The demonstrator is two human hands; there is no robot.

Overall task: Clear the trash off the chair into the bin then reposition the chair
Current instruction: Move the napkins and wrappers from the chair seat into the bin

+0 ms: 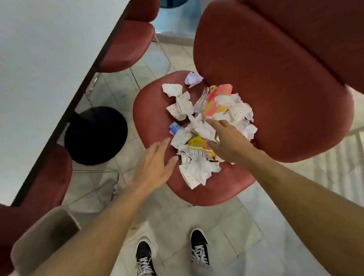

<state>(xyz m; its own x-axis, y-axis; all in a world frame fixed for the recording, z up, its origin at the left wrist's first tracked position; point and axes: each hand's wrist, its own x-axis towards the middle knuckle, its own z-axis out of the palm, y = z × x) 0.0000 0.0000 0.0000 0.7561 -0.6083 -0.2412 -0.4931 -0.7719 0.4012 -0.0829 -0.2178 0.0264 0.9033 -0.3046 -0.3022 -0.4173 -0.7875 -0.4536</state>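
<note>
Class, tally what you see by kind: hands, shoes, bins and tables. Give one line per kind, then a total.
Hands: 2, left hand, right hand
Shoes: 2, left shoe, right shoe
Bin: 1
Table: 1
Total: 6

Both hands over trash [199,124] piled on chair [150,110]; bin [95,135] beside.

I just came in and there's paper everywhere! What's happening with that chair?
A person is standing over a red chair whose seat is covered with a pile of crumpled paper and wrappers. Both hands are reaching into it: the right hand rests on the middle of the pile, and the left hand is open at its near edge. Nothing is lifted yet. A black bin waits on the floor to the left, beside the white table.
</note>
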